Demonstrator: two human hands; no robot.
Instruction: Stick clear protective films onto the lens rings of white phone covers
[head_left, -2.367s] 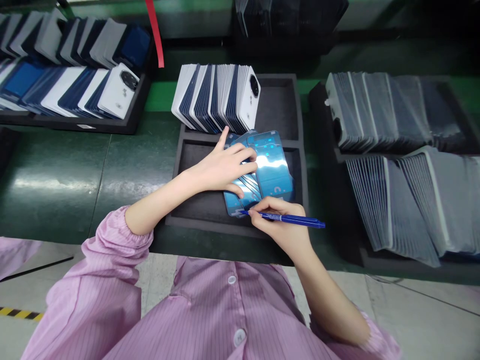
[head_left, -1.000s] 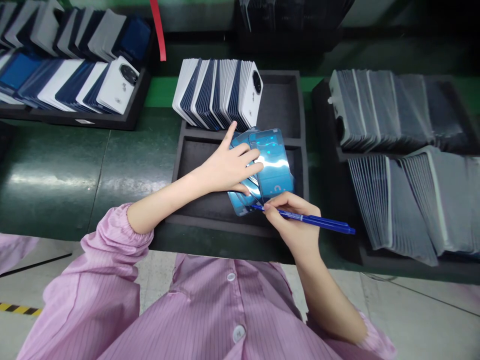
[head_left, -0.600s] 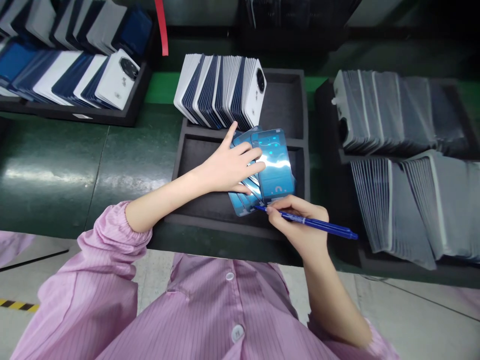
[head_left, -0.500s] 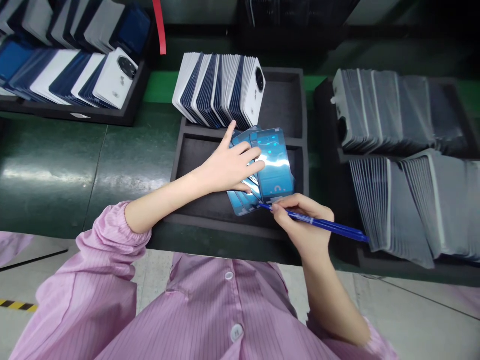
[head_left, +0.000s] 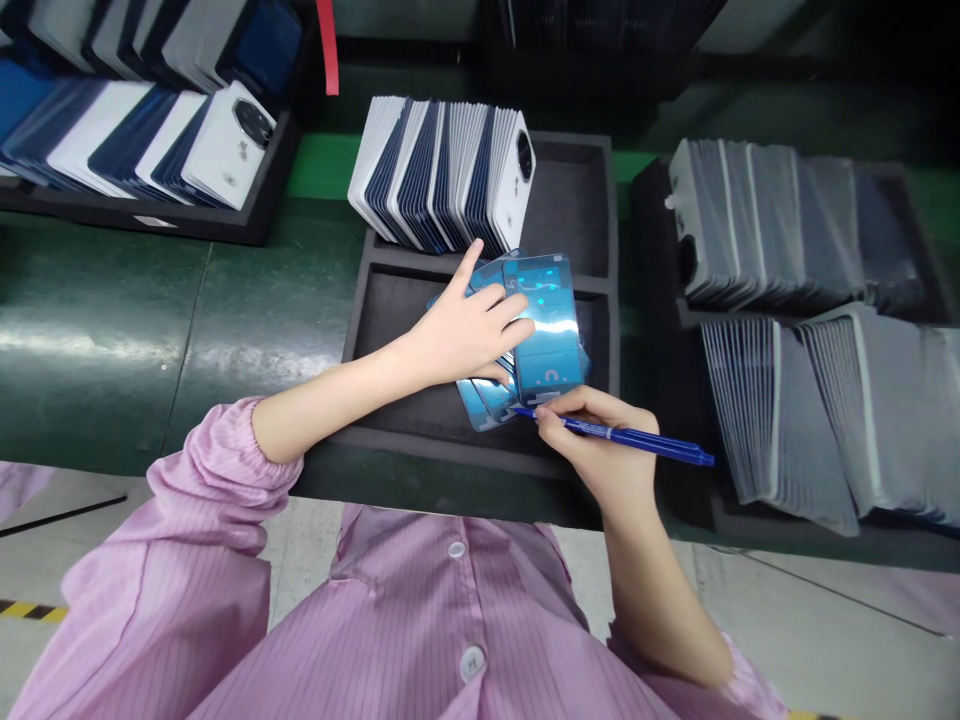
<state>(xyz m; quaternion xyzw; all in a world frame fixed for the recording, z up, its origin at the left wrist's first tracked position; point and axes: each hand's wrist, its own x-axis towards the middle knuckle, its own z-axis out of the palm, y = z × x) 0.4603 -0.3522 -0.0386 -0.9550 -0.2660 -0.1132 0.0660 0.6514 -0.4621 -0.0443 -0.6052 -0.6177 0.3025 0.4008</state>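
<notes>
In the front part of a dark foam tray (head_left: 480, 455), a fanned stack of glossy blue phone-sized sheets (head_left: 550, 350) with rounded corners lies at an angle. Spread across the left side of that stack is my left hand (head_left: 469, 325), its index finger stretched away from me and the other fingers resting on the sheets. My right hand (head_left: 604, 440) grips a blue pen (head_left: 645, 441), its tip at the near edge of the sheets. Behind them, a tight row of white and dark blue phone back panels (head_left: 442, 175) stands in the tray's rear compartment.
At the left, another black tray (head_left: 247, 225) carries rows of white and blue panels. Film-covered grey panels (head_left: 817, 400) lean in rows in a dark tray at the right. A red strip (head_left: 328, 50) hangs near the back of the green table (head_left: 97, 370).
The pen and my right hand have shifted slightly left along the sheets' near edge. My left hand stays on the stack, a little farther right.
</notes>
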